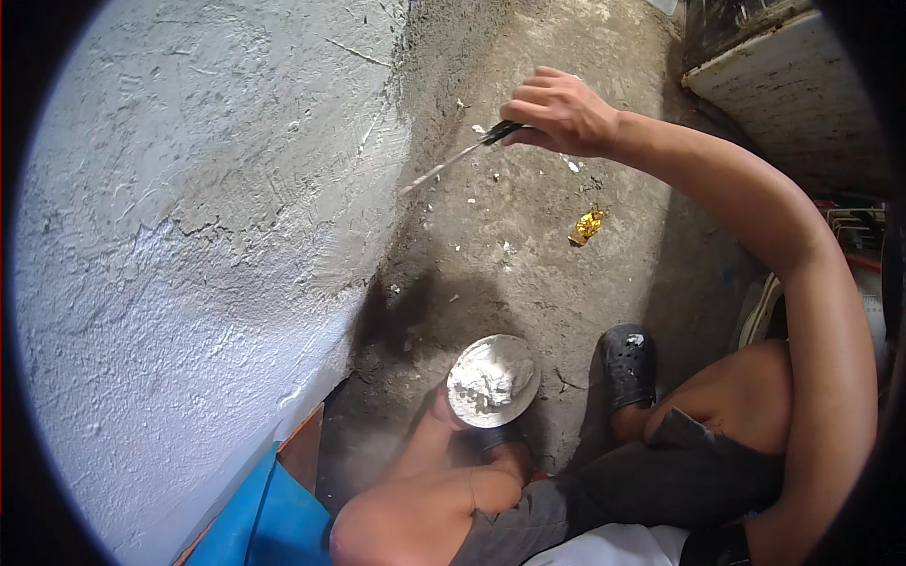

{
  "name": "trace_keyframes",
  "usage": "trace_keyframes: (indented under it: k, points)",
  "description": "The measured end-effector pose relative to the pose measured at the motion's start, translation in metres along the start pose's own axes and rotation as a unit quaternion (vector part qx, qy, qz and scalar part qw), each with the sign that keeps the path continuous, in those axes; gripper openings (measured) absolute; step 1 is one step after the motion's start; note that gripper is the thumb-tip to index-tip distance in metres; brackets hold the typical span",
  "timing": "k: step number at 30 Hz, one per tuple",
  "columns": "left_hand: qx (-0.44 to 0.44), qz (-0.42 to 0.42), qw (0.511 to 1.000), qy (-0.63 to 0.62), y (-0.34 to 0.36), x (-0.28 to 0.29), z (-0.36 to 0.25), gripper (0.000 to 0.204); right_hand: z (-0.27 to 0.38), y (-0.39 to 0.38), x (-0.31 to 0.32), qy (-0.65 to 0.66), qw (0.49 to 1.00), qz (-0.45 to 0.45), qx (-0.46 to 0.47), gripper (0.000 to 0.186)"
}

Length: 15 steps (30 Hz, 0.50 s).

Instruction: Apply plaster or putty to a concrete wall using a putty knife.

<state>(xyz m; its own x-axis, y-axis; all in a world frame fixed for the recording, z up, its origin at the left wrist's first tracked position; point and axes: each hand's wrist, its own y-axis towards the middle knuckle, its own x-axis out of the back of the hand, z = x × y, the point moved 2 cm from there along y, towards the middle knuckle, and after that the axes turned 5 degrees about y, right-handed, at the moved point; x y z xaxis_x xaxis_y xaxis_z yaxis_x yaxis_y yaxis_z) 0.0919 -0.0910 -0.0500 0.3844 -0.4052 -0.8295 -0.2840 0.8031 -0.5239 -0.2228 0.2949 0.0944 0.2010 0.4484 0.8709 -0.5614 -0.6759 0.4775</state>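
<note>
My right hand [557, 111], at the end of an outstretched arm, is closed round the black handle of a tool with a thin blade [442, 173]. The blade is smeared whitish and its tip is close to the foot of the wall [274, 189]. Lower down, my left hand [444, 411] holds a shallow round bowl [534, 374] from its left edge, and most of the fingers are hidden beneath it. White paste [489, 379] lies in the bowl in uneven lumps. The bowl is above my left foot, between my bent legs.
The wall is rough grey above and painted pale below. White crumbs and a crumpled gold wrapper [587, 227] lie on the concrete floor [557, 292]. A dark clog [629, 366] is on my right foot. A blue panel [274, 514] stands lower left; a whitish cabinet-like object [793, 94] is upper right.
</note>
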Motion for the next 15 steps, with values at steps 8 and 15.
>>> trace_keyframes:
  k: [8, 15]
  points:
    - [0.012, 0.036, 0.999, 0.023, 0.008, -0.033, 0.001, 0.080, 0.035, 0.055, -0.027, 0.059, 0.996, 0.004, -0.065, 0.039]
    - [0.006, 0.000, 1.000, 0.013, 0.000, -0.007, 0.000, 0.080, -0.063, 0.017, -0.011, 0.055, 0.995, -0.053, -0.069, 0.033]
